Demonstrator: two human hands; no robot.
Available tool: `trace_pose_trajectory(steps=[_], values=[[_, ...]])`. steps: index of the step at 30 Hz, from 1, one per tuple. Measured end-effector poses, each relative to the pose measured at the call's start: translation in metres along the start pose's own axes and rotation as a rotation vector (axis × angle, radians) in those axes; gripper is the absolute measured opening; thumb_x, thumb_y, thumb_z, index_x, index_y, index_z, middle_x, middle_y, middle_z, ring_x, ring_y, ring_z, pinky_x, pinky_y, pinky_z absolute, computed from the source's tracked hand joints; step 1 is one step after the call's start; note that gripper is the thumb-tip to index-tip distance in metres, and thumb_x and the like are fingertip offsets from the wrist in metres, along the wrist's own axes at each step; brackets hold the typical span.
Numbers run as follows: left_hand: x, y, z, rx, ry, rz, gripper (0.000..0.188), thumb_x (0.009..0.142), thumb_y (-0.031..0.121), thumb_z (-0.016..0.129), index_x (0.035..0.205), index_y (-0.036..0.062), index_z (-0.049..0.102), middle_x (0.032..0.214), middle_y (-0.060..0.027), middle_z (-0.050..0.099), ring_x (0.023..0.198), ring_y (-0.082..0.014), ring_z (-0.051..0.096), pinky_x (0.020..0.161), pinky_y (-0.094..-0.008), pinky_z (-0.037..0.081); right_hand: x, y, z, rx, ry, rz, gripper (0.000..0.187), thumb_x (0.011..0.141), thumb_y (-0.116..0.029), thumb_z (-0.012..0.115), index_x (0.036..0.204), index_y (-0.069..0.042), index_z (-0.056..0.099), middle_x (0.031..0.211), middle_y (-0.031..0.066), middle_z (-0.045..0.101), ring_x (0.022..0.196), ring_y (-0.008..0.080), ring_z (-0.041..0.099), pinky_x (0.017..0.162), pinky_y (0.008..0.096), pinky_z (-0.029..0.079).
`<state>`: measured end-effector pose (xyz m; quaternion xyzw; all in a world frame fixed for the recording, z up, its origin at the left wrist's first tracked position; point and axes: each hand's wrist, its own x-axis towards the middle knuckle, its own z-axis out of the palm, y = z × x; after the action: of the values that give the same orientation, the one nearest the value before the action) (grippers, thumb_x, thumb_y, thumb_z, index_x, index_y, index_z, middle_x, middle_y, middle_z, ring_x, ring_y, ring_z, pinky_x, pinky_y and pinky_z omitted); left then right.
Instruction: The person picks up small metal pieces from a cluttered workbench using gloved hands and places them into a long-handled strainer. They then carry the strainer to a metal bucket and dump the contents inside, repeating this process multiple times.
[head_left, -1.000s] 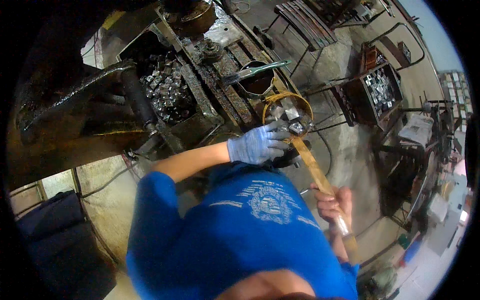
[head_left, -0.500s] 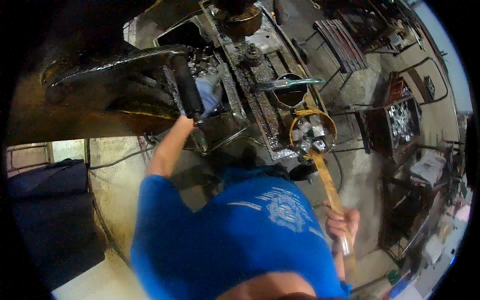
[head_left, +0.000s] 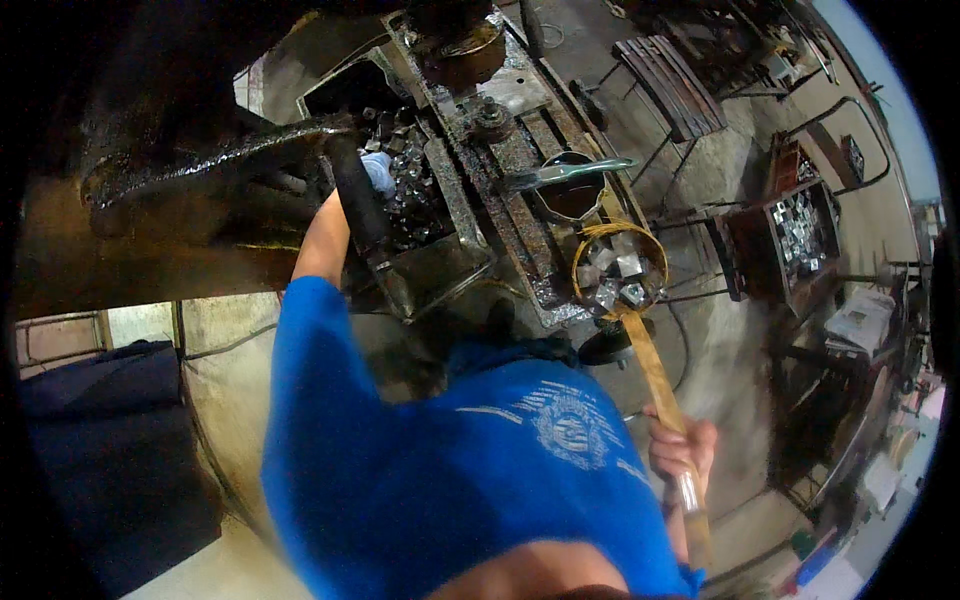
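A: In the head view, where is the left hand (head_left: pixel 376 172)?

B: Gloved, at the left edge of the bin (head_left: pixel 345 88), touching or just above the small metal pieces (head_left: pixel 415 190) heaped there. A dark bar (head_left: pixel 362 215) crosses in front of the wrist.

A: Are its fingers spread or gripping?

B: I can't tell; they are too small and partly hidden.

A: And the right hand (head_left: pixel 682 448)?

B: Bare, fingers wrapped around a flat wooden handle (head_left: pixel 648 365), well below the bench (head_left: pixel 520 95) in the view.

A: What is at the handle's far end?

B: A round basket (head_left: pixel 608 230) with a yellow rim, at the bench's near right corner. I can't tell whether it rests on the bench. Several larger metal blocks (head_left: pixel 627 265) lie inside it.

A: What else is close to it?

B: Just beyond the basket, by the bench's right edge, stands a can (head_left: pixel 575 214) of something dark. A brush (head_left: pixel 580 172) with a green handle lies across its mouth. The bin sits along the bench's left edge.
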<state>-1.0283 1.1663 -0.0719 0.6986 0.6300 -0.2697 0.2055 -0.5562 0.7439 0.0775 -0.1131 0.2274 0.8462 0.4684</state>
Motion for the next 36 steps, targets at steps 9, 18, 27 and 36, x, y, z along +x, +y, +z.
trace_pose_trajectory(steps=[9, 18, 27, 36], values=[[0.023, -0.014, 0.025, 0.090, 0.079, 0.050, 0.051, 0.055, 0.026, 0.069, 0.098, -0.0006, 0.061, 0.106, -0.0210, 0.058, 0.099, -0.0316, 0.056, 0.081, -0.0392, 0.047, -0.002, 0.004, -0.010, -0.011, 0.032, -0.019, 0.072, 0.074, -0.024, 0.064, 0.127, 0.008, 0.027, 0.072, 0.0027, 0.038, 0.055, 0.0090, 0.041, 0.039, 0.0216, 0.037], [-0.025, 0.018, -0.006, 0.182, 0.100, -0.036, 0.052, 0.055, 0.033, 0.071, 0.097, 0.0030, 0.063, 0.102, -0.0169, 0.061, 0.096, -0.0299, 0.059, 0.080, -0.0379, 0.048, 0.002, 0.006, -0.007, -0.044, -0.021, -0.027, 0.073, 0.073, -0.024, 0.065, 0.127, 0.009, 0.028, 0.071, 0.0018, 0.038, 0.054, 0.0081, 0.040, 0.037, 0.0211, 0.036], [-0.049, 0.028, 0.000, 0.125, 0.689, -0.075, 0.056, 0.059, 0.031, 0.065, 0.106, 0.0036, 0.056, 0.095, -0.0138, 0.061, 0.088, -0.0287, 0.059, 0.077, -0.0366, 0.047, 0.000, 0.008, 0.003, -0.085, 0.055, -0.068, 0.068, 0.076, -0.026, 0.063, 0.124, 0.010, 0.031, 0.070, 0.0012, 0.037, 0.054, 0.0069, 0.039, 0.037, 0.0202, 0.036], [-0.205, 0.199, 0.003, -0.574, 0.842, 0.884, 0.044, 0.054, 0.028, 0.073, 0.091, 0.0095, 0.060, 0.090, -0.0115, 0.060, 0.085, -0.0291, 0.059, 0.075, -0.0362, 0.048, 0.002, 0.004, 0.005, -0.087, 0.005, -0.031, 0.063, 0.077, -0.021, 0.060, 0.124, 0.010, 0.031, 0.071, 0.0019, 0.038, 0.053, 0.0073, 0.039, 0.036, 0.0206, 0.035]])
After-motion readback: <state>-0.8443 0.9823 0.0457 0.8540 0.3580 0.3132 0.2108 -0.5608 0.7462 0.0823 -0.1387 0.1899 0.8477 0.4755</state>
